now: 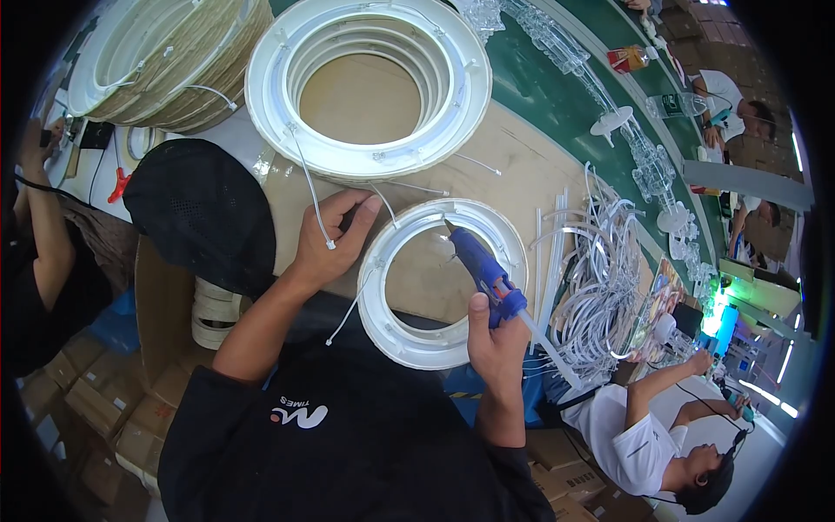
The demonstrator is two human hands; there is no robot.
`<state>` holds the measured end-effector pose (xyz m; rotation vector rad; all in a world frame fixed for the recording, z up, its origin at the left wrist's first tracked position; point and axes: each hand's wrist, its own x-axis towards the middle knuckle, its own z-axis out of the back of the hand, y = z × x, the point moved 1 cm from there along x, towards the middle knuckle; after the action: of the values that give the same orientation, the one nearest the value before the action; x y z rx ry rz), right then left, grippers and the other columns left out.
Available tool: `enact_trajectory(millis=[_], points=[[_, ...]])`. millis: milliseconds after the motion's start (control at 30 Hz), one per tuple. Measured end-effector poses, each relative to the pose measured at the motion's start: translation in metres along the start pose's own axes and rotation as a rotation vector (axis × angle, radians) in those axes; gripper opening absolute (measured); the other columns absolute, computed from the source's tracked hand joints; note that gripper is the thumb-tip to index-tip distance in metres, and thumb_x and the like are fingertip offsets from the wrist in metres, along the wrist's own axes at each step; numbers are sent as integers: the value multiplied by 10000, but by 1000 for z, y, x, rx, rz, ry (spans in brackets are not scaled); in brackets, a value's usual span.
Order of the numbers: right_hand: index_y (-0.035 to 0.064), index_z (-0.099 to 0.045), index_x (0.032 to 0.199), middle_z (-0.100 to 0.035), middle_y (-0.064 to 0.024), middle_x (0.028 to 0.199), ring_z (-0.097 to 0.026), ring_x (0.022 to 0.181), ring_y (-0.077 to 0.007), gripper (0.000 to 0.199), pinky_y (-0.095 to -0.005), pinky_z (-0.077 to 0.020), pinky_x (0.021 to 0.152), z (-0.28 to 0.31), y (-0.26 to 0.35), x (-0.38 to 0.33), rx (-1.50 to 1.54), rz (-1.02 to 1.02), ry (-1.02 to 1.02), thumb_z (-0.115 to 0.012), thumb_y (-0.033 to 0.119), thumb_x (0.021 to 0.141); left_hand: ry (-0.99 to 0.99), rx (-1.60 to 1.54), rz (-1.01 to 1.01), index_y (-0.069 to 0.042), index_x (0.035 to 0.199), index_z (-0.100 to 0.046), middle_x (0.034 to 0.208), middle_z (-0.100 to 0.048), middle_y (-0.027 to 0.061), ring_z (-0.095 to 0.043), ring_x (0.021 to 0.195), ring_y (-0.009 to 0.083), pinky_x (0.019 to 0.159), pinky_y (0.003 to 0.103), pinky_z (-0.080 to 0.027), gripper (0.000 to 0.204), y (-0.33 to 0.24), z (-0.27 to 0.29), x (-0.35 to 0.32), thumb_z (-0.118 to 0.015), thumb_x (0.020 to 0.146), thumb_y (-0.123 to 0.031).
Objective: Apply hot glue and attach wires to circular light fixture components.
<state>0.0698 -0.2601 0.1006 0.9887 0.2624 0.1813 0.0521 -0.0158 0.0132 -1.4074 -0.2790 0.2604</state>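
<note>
Your right hand (499, 352) hides part of the glue gun (478, 264); whether its tip (450, 225) touches the ring (374, 296), you can't tell. The top edge crops the left stack (178, 83).

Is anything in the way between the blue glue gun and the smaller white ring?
Nothing that I can see. The right hand holds the blue glue gun with its tip at the top of the smaller white ring. A thin white wire is left of the tip, not between them.

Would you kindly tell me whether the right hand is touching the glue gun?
Touching: the head view shows the right hand gripping the glue gun, with the thumb alongside it.
</note>
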Motion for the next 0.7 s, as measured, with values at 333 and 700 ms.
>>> enact_trajectory(millis=[333,700], points=[[-89,-517,1382,-618,-180,1299,-578,1188,-209,471,-331,-432,1030,4,6,-1,20,-150,130,-545,228,1035,7,-10,36,55,1013,-684,800,-675,55,-590,723,81,676,249,-490,223,0,0,-1,-603,1017,-154],[-17,-613,911,-554,-114,701,-527,590,-230,324,-318,-438,569,13,13,-19,122,28,91,-697,295,936,-8,35,38,44,1019,-690,792,-677,51,-599,721,81,668,252,-492,211,2,2,-1,-597,1014,-145]])
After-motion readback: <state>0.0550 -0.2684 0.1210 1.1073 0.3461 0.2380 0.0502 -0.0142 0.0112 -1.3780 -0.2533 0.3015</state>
